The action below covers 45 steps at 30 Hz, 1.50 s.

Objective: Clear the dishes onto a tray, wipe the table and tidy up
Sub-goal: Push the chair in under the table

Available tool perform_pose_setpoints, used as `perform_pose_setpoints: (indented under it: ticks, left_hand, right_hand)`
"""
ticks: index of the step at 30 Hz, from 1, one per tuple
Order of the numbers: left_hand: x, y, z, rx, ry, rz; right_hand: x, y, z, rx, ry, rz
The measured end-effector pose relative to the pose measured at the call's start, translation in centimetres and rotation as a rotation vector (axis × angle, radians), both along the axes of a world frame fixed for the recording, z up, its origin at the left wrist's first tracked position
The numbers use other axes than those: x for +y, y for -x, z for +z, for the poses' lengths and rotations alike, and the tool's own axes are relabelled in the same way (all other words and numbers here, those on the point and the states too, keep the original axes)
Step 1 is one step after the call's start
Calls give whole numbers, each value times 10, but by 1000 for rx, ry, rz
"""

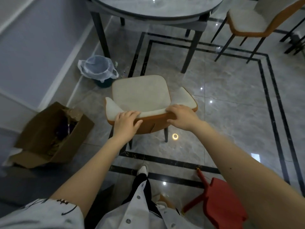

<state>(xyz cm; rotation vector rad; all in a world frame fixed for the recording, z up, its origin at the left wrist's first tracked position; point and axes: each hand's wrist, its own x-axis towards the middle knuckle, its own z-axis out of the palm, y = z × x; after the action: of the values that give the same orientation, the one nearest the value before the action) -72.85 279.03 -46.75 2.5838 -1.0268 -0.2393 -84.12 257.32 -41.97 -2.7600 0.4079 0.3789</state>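
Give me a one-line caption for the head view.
Both hands, left and right, grip the backrest of an orange-backed, cream-cushioned dining chair facing the round grey marble-topped table.

Bin (99,68) & box (52,136) crowd chair's (140,95) left.

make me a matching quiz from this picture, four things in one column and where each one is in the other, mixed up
Things:
1. chair
2. bin
3. cardboard box
4. red stool

Places:
A. on the floor at the left, by the wall, flaps open
B. lying tipped over on the floor at the lower right
C. beside the table leg, lined with a clear bag
D. backrest gripped by the left hand and the right hand

Pairs: 1-D, 2-C, 3-A, 4-B
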Motion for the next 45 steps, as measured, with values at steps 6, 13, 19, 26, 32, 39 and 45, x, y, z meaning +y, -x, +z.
perform_pose_setpoints:
  ticks: [6,13,19,26,32,39,45]
  left_hand:
    - [-4,-13,-21,-81,-3,5]
    - [-31,-73,-22,-82,-32,-24]
    - [-76,-149,-19,-60,-61,-66]
    - [-132,-236,-14,13,-105,-110]
    - [-192,-313,-3,44,-148,-106]
    - [-269,-393,5,-27,-224,11]
    - [-324,-461,20,-79,-160,123]
  right_hand:
    - [-14,-16,-22,-61,84,10]
    - [-31,-62,-22,-82,75,-67]
    - [-70,-117,-16,-97,81,-233]
    - [-119,-186,-16,-116,90,-286]
    - [-176,-261,-16,-99,114,-273]
    - [-251,-352,-19,-107,108,-247]
    - [-308,-430,-18,-116,60,-202]
